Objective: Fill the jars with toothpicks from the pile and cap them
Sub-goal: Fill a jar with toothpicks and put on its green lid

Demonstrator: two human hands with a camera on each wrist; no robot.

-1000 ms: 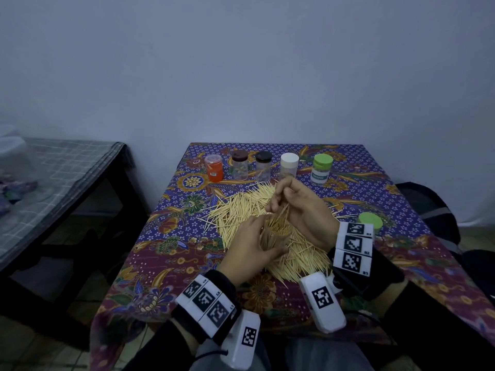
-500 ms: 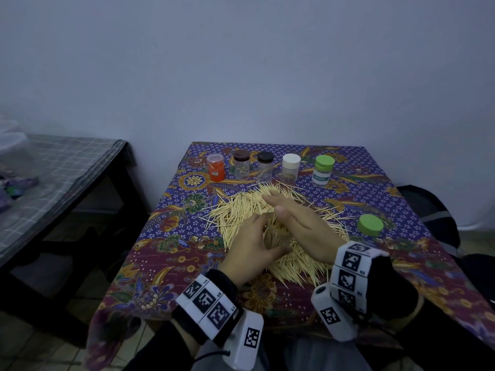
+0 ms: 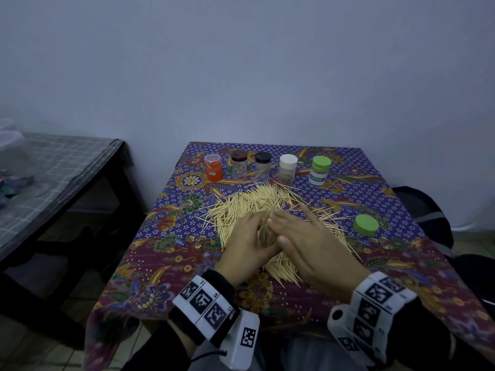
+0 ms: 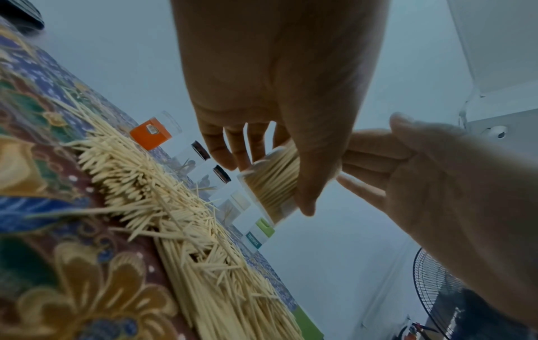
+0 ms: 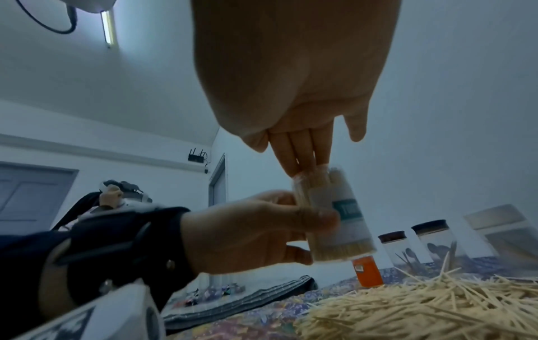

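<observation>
My left hand (image 3: 251, 235) grips a clear labelled jar (image 5: 334, 216) packed with toothpicks and holds it upright just above the toothpick pile (image 3: 241, 204). The straight fingers (image 5: 302, 158) of my right hand (image 3: 294, 228) rest flat on the toothpick tips at the jar's open mouth. In the left wrist view the jar (image 4: 273, 184) sits between my left thumb and fingers. A loose green cap (image 3: 366, 224) lies on the cloth to the right of the pile.
Along the back of the table (image 3: 401, 263) stand an orange jar (image 3: 213, 167), a brown-lidded jar (image 3: 239, 164), a black-lidded jar (image 3: 262, 166), a white-lidded jar (image 3: 288, 168) and a green-lidded jar (image 3: 320, 170). A second table (image 3: 67, 167) stands at the left.
My right hand came down from a raised, curled pose over the jar and flattened its fingers across the jar's mouth. The left hand kept hold of the jar in place.
</observation>
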